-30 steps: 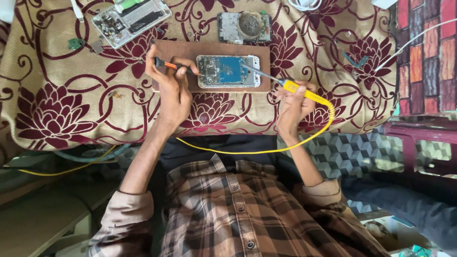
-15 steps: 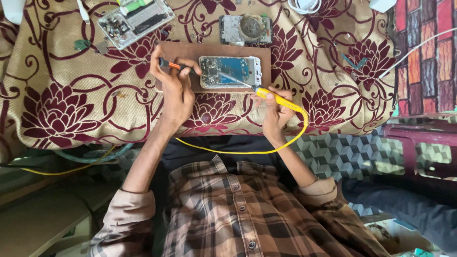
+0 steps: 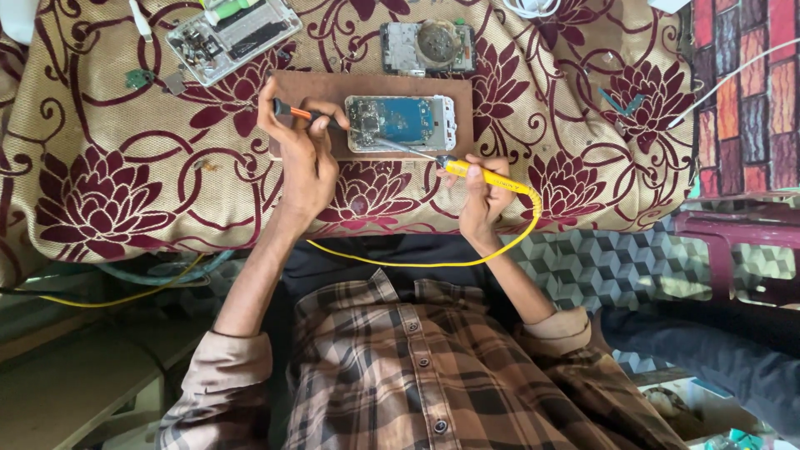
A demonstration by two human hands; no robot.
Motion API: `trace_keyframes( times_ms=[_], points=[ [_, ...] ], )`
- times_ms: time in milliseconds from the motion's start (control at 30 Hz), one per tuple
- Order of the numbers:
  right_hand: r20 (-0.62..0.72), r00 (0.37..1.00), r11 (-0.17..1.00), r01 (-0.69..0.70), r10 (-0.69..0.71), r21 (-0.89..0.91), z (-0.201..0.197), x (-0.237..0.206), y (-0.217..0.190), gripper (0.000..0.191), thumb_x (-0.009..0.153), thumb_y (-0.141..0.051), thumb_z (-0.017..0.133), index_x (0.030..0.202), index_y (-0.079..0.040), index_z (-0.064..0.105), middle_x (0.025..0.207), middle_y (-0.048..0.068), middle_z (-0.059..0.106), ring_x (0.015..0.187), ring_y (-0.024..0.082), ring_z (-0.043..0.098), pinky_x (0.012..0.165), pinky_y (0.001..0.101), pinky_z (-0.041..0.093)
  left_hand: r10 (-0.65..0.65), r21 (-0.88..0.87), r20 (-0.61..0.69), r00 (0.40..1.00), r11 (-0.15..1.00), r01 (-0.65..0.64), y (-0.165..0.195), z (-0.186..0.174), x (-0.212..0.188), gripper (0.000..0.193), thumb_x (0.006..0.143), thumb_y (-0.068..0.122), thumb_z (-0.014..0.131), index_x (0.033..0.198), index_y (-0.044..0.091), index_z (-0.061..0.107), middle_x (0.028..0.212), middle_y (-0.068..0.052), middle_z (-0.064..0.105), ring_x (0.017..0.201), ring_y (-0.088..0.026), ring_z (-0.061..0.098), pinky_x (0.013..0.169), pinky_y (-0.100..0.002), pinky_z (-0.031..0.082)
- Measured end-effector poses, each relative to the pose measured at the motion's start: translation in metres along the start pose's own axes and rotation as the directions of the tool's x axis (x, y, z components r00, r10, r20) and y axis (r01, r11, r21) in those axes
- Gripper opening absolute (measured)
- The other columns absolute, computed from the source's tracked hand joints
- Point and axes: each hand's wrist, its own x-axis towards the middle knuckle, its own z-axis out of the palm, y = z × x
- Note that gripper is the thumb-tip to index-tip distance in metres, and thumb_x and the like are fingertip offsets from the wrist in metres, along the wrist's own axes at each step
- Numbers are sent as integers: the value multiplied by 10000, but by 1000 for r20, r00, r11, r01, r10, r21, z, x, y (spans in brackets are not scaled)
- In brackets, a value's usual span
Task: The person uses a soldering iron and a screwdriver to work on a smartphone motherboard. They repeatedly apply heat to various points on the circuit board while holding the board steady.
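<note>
Head view: the left hand (image 3: 307,158) grips an orange-handled tool (image 3: 304,114), the right hand (image 3: 483,193) pinches a yellow soldering iron (image 3: 479,172), both tips on the opened phone (image 3: 401,122) lying on the brown board (image 3: 367,87).

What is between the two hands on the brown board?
In the head view, the opened phone lies between the left hand and the right hand on the brown board. Both tools point at it.
</note>
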Motion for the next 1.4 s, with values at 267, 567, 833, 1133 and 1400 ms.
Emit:
trace_keyframes(
  times_ms=[267, 567, 833, 1133, 1400],
  points=[
    [3, 998, 995, 55, -55, -86, -1, -4, 16, 245, 1129, -221, 547, 1122, 20, 501, 1005, 220, 700, 829, 197, 694, 764, 284, 532, -129, -93, 8, 992, 987, 129, -12, 2, -1, 530, 1197, -22, 317, 1576, 116, -26, 1086, -125, 701, 641, -100, 503, 640, -229, 413],
    [24, 999, 998, 24, -22, -59, 2, -1, 16, 243, 1135, -217, 560, 1136, 19, 500, 962, 193, 711, 872, 202, 733, 777, 275, 558, -17, -46, 11, 1000, 999, 18, -18, -1, 0, 585, 1181, -85, 308, 1590, 141, -43, 1051, -141, 691, 814, -126, 614, 714, -232, 452],
    [34, 999, 995, -17, 20, -97, -1, -1, 17, 255, 1111, -213, 562, 1138, 35, 510, 977, 224, 720, 847, 197, 726, 725, 258, 545, 59, 10, 0, 998, 998, -59, -19, 2, -2, 601, 1145, -101, 297, 1559, 154, -56, 1052, -138, 666, 898, -151, 642, 843, -266, 488],
    [19, 1000, 998, -14, 15, -68, -1, -4, 23, 184, 1136, -162, 513, 1137, 21, 491, 985, 184, 690, 835, 194, 707, 794, 335, 602, 3, -2, -4, 1000, 1000, -3, -20, 1, -3, 592, 1154, -112, 298, 1582, 146, -20, 1038, -114, 688, 739, -105, 573, 719, -235, 443],
    [13, 1000, 1000, -5, 5, -2, 7, -1, 18, 193, 1143, -162, 501, 1146, 30, 483, 965, 149, 640, 829, 184, 678, 915, 453, 648, -27, -4, 0, 1000, 1000, 27, -25, -3, -4, 574, 1157, -88, 299, 1572, 126, -34, 1058, -116, 694, 699, -101, 554, 713, -249, 440]
  ],
)
